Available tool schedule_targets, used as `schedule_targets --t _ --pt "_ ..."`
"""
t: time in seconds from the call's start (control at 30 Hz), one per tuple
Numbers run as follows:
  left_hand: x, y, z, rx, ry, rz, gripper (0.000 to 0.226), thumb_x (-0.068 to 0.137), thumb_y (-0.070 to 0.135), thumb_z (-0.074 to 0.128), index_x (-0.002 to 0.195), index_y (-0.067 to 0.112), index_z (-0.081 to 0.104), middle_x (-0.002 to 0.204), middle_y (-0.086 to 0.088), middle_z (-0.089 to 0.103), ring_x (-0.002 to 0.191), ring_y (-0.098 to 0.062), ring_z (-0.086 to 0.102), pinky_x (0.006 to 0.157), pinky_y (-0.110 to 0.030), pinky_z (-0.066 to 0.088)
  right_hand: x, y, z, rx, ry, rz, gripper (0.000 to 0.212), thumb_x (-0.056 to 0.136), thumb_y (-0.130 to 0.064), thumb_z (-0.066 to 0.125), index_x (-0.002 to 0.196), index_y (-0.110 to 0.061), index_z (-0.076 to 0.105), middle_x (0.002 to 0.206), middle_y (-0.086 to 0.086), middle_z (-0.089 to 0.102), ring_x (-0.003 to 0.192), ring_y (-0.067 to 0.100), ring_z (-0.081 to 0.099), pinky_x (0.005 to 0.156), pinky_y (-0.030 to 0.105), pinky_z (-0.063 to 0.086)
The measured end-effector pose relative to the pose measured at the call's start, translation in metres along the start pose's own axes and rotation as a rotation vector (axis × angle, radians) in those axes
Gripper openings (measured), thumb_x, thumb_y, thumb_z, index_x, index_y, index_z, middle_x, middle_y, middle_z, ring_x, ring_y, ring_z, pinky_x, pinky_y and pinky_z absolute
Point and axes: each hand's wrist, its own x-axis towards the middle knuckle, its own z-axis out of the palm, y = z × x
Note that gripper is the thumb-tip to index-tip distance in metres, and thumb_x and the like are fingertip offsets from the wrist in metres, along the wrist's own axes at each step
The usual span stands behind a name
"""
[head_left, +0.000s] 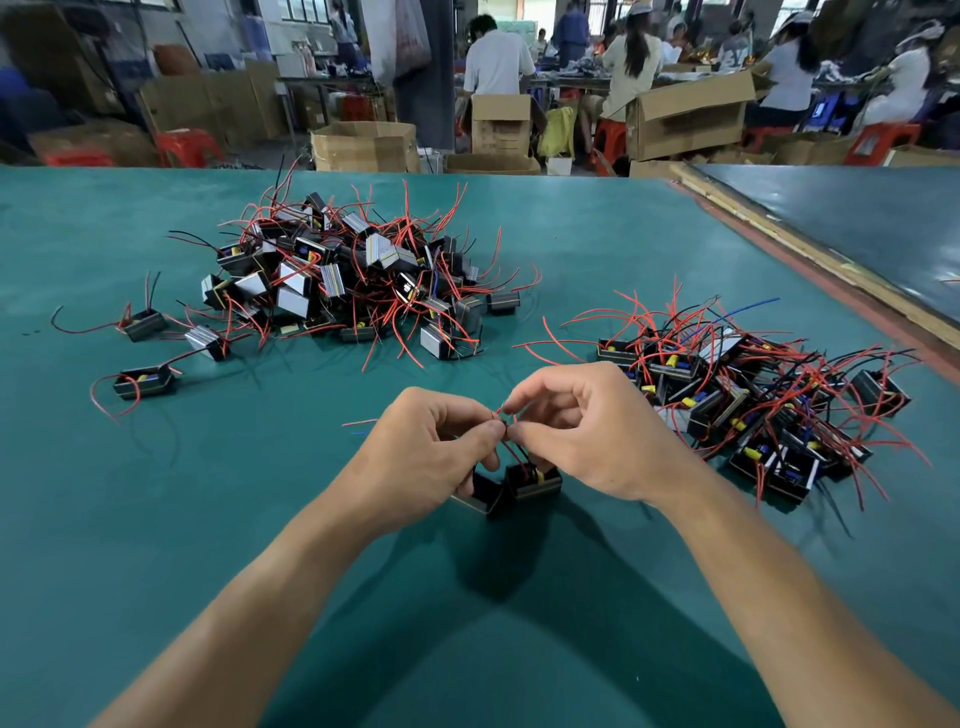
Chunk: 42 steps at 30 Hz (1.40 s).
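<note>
Single head-worn wide-angle view, looking forward and down, close over green table (156, 519), workshop beyond

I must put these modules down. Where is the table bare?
The green mat is bare left of the left hand and in the strip between the left pile and the right pile. Both piles are crowded.

left grip (423, 457): bare | right grip (587, 436): bare | forearms (249, 587): bare to frame edge
</note>
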Motion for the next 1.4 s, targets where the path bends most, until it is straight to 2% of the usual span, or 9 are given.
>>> schedule_targets --t 0.3,0.4,0.73,0.83,0.93,1.0,1.13,1.3,1.4 --pt "0.002 0.001 -0.002 -0.21 0.049 -0.052 0.012 0.089 0.013 0.068 0.079 0.013 0.074 0.067 -0.004 0.071 0.04 -0.011 0.047 0.042 -0.019 0.037 -0.002 -0.005 -0.002 -0.059 0.001 -0.085 0.012 0.083 -0.01 0.069 0.073 -0.018 0.07 0.061 -0.009 0.064 0.053 0.011 0.055 0.052 0.033 0.046" --pt "0.002 0.001 -0.006 -0.251 0.006 -0.11 0.011 0.088 0.019 0.069 0.081 0.013 0.073 0.073 -0.003 0.072 0.041 -0.01 0.048 0.043 -0.019 0.036 -0.002 -0.005 -0.001 -0.086 0.014 -0.119 0.012 0.082 -0.012 0.069 0.074 -0.021 0.07 0.062 -0.013 0.063 0.055 0.005 0.054 0.055 0.02 0.044" --pt "0.003 -0.002 -0.014 -0.196 -0.122 -0.122 0.015 0.088 0.015 0.068 0.074 0.012 0.073 0.061 -0.001 0.062 0.047 -0.013 0.038 0.044 -0.016 0.033 -0.003 -0.005 0.0 -0.18 0.011 -0.19 0.01 0.08 -0.021 0.075 0.079 -0.031 0.074 0.086 -0.007 0.066 0.07 0.012 0.062 0.062 0.013 0.041" --pt "0.002 -0.001 -0.015 -0.184 -0.186 -0.091 0.019 0.079 0.026 0.07 0.076 0.006 0.072 0.06 -0.001 0.062 0.048 -0.014 0.038 0.045 -0.016 0.033 -0.003 -0.006 -0.003 -0.136 -0.028 -0.157 0.025 0.08 -0.02 0.079 0.087 -0.042 0.073 0.09 -0.006 0.068 0.069 0.011 0.063 0.067 0.017 0.046" --pt "0.001 -0.002 -0.016 -0.181 -0.214 -0.072 0.024 0.073 0.029 0.071 0.077 0.006 0.072 0.06 -0.002 0.063 0.05 -0.015 0.038 0.046 -0.017 0.033 -0.002 -0.006 -0.006 -0.152 -0.065 -0.138 0.015 0.08 -0.022 0.081 0.082 -0.037 0.077 0.084 -0.007 0.069 0.068 0.013 0.063 0.065 0.019 0.047" --pt "0.001 -0.002 -0.015 -0.184 -0.185 -0.057 0.013 0.078 0.022 0.072 0.075 0.009 0.074 0.059 -0.003 0.064 0.051 -0.017 0.039 0.045 -0.018 0.034 -0.003 -0.008 -0.006 -0.168 -0.062 -0.132 0.006 0.079 -0.028 0.077 0.075 -0.032 0.076 0.078 -0.009 0.069 0.067 0.012 0.062 0.063 0.019 0.046" --pt "0.001 -0.004 -0.011 -0.114 -0.087 0.005 0.013 0.084 0.004 0.073 0.073 0.011 0.076 0.06 -0.003 0.068 0.046 -0.015 0.045 0.044 -0.02 0.04 -0.004 -0.012 -0.001 -0.147 -0.088 -0.061 0.016 0.082 -0.023 0.068 0.066 -0.024 0.067 0.058 -0.004 0.062 0.053 0.011 0.053 0.054 0.03 0.045" --pt "-0.001 -0.005 -0.005 0.105 0.011 0.142 0.014 0.081 0.011 0.077 0.076 0.024 0.078 0.052 0.008 0.06 0.044 -0.009 0.043 0.045 -0.021 0.036 0.0 -0.008 0.003 0.014 -0.087 0.241 0.033 0.087 -0.012 0.069 0.056 -0.018 0.062 0.049 0.0 0.049 0.044 0.014 0.041 0.046 0.026 0.036" --pt "0.0 -0.006 -0.004 0.103 0.047 0.14 0.013 0.083 0.013 0.075 0.076 0.023 0.076 0.055 0.002 0.063 0.046 -0.01 0.043 0.047 -0.022 0.036 0.001 -0.005 0.004 0.017 -0.017 0.226 0.028 0.087 -0.014 0.072 0.059 -0.015 0.066 0.053 0.003 0.054 0.045 0.013 0.044 0.049 0.028 0.038"
